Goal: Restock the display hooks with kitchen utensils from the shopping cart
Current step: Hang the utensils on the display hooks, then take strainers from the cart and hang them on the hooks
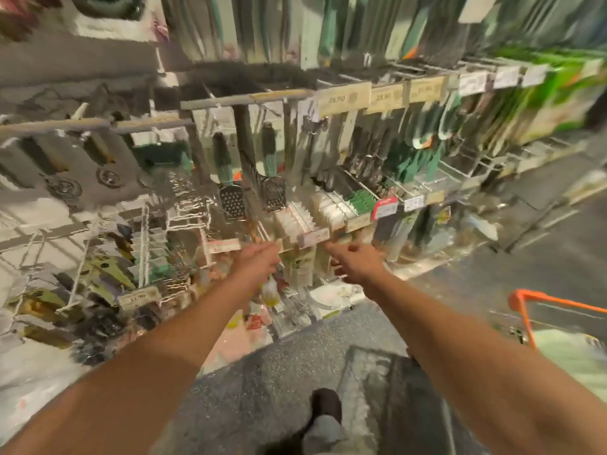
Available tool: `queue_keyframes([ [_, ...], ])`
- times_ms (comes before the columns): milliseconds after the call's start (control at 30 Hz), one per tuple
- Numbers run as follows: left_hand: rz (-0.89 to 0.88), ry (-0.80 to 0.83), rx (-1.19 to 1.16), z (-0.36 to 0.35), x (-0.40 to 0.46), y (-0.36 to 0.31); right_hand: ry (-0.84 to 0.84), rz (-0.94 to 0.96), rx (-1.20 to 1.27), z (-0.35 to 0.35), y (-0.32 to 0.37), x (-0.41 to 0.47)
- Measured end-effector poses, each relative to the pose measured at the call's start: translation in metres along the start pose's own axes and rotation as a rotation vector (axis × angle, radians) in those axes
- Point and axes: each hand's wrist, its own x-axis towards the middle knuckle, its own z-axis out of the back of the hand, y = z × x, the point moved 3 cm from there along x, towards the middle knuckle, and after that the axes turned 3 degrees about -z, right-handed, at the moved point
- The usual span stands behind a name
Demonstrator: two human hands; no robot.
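My two arms are bare from the elbows to the wrists, with no sleeves, watch, bracelets or gloves showing on either; my left hand and right hand are bare too, the fingers blurred and no rings to be made out. Below them, one leg appears in light grey trousers, ending in a dark, rounded shoe whose laces and markings cannot be told through the blur.

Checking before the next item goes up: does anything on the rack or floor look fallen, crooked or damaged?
Nothing clearly stands out. The two graters hang straight, and the floor shows no dropped goods. The picture is too blurred to judge the packets near the hands.
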Motion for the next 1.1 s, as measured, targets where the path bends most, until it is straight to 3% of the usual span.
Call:
queue_keyframes([
  [300, -0.188, 0.493, 0.372, -0.185, -0.047, -0.027, -0.358, -0.107, 0.216, 0.172, -0.1, -0.062],
  [633, -0.302, 0.89, 0.571, -0.409, -0.125, -0.031, -0.739, -0.362, 0.411, 0.35, -0.263, -0.146],
  [833, -0.306, 1.039, 0.681, -0.507, -0.153, 0.013, -0.82, -0.533, 0.497, 0.392, -0.364, -0.179],
  [1100, -0.275, 1.162, 0.865, -0.593, -0.163, 0.065, -0.893, -0.674, 0.581, 0.415, -0.432, -0.21],
])
